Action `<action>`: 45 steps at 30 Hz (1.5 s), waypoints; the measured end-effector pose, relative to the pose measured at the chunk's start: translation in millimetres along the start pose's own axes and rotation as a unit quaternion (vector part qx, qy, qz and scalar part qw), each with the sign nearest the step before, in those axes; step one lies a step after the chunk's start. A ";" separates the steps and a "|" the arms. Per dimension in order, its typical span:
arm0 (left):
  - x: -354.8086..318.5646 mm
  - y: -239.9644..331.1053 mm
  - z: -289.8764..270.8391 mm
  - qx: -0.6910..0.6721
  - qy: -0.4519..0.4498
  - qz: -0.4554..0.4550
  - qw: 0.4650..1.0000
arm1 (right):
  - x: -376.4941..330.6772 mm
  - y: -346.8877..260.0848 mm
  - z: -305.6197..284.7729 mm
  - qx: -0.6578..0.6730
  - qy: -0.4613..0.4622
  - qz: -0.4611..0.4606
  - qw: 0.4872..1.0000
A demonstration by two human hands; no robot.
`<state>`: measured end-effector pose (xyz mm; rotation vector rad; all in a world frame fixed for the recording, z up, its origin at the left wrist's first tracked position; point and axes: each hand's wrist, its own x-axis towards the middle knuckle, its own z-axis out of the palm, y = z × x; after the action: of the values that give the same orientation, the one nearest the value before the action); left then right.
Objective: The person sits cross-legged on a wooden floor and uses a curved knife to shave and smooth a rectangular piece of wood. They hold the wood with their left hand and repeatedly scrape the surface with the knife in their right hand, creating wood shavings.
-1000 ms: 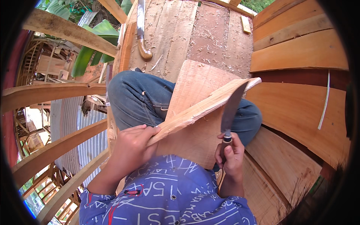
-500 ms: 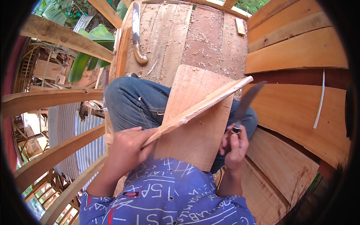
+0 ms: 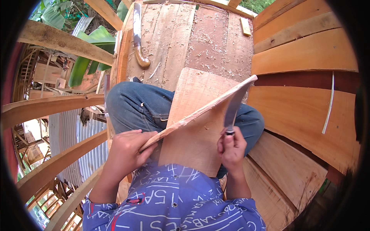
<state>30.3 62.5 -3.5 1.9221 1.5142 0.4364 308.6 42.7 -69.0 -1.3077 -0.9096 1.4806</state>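
Note:
A pale wooden board [image 3: 200,111] rests tilted over my lap, its raised edge running from lower left to upper right. My left hand [image 3: 129,150] grips the lower end of that edge. My right hand [image 3: 231,148] is closed on the handle of a long knife [image 3: 235,106], whose blade lies against the board's upper edge near its far end. My legs in blue jeans [image 3: 135,107] are folded beneath the board.
I sit on a plank floor [image 3: 200,34] scattered with wood shavings. A second long knife with a curved wooden handle [image 3: 138,34] lies on the planks ahead. Curved orange planks [image 3: 308,57] rise at right; bent wooden ribs [image 3: 50,107] stand at left.
My right hand swung the knife out to the right, then brought the blade back against the board's upper edge. My left hand kept its grip.

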 end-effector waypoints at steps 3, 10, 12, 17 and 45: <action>2.6 -2.4 1.9 0.007 0.007 0.020 1.000 | 0.2 -0.4 12.0 -0.127 -0.035 -0.031 0.991; 0.9 -8.8 -0.9 0.012 -0.003 0.020 1.000 | 7.1 2.1 9.4 -0.085 -0.011 0.003 0.996; 4.2 -9.1 -1.4 0.017 -0.002 0.033 0.999 | 8.9 0.2 11.8 -0.097 0.024 0.007 0.995; 2.5 -15.6 -2.3 0.014 -0.004 0.040 0.999 | 7.5 -1.1 -6.9 -0.037 -0.014 0.015 0.999; 4.9 -20.7 -5.5 0.013 -0.005 0.050 0.999 | 0.6 3.8 8.0 -0.104 0.009 -0.013 0.994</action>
<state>13.1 71.3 -13.8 2.0231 1.4296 0.4530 300.1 42.5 -71.5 -1.4496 -1.0883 1.3804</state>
